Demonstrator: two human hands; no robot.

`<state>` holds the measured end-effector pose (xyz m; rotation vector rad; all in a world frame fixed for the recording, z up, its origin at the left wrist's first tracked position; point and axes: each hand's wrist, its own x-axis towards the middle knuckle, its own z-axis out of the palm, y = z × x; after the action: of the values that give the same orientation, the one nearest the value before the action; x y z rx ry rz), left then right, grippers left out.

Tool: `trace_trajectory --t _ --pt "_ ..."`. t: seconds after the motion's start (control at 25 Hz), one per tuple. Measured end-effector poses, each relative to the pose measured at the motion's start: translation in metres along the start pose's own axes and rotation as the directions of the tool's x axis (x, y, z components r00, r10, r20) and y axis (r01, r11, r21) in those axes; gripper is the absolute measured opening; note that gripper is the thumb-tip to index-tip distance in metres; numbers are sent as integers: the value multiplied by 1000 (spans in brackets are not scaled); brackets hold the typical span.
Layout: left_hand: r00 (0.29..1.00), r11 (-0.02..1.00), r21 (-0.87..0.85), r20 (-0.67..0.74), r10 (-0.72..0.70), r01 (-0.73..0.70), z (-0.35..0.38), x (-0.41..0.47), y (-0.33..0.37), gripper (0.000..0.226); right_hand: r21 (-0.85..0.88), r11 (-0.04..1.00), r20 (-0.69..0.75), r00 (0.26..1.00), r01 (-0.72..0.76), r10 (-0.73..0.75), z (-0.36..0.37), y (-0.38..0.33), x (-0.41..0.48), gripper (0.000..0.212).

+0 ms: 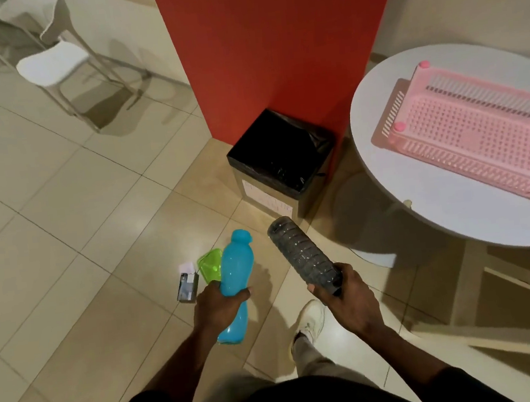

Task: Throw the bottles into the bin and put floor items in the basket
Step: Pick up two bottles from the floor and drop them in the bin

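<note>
My left hand (217, 309) grips a bright blue bottle (234, 269) around its waist, cap end pointing away from me. A clear ribbed plastic bottle (301, 251) is held at its neck end by my right hand (346, 303), its base pointing toward the bin (257, 187). The bin is square, lined with a black bag, and stands open against the red pillar just ahead of both bottles. On the floor, partly behind the blue bottle, lie a green lidded container (210, 265) and a small grey-white box (187, 286). A pink perforated basket (472, 133) rests on the round white table (422, 217) at right.
The red pillar (273, 46) rises behind the bin. White chairs (53, 62) stand at the far left on the tiled floor. My white shoe (310, 320) is on the floor below my right hand. The table base lies at lower right.
</note>
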<state>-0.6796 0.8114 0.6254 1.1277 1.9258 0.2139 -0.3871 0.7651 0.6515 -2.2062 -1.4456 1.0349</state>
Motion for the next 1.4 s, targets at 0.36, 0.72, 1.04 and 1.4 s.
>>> trace_trajectory --t 0.36,0.72,1.04,1.4 --pt "995 987 122 15 104 -105 4 81 125 54 110 992 -27 997 -64 67 -70 -4 127 74" --pt "988 978 168 116 104 -123 -9 205 212 64 196 961 -18 980 -192 200 -60 -44 209 80" --pt "949 946 256 293 117 -196 -28 336 284 62 88 951 -20 954 -298 300 -60 -95 305 81" --pt "943 944 306 331 19 -126 -9 451 302 68 109 944 45 951 -310 307 -22 -103 416 72"
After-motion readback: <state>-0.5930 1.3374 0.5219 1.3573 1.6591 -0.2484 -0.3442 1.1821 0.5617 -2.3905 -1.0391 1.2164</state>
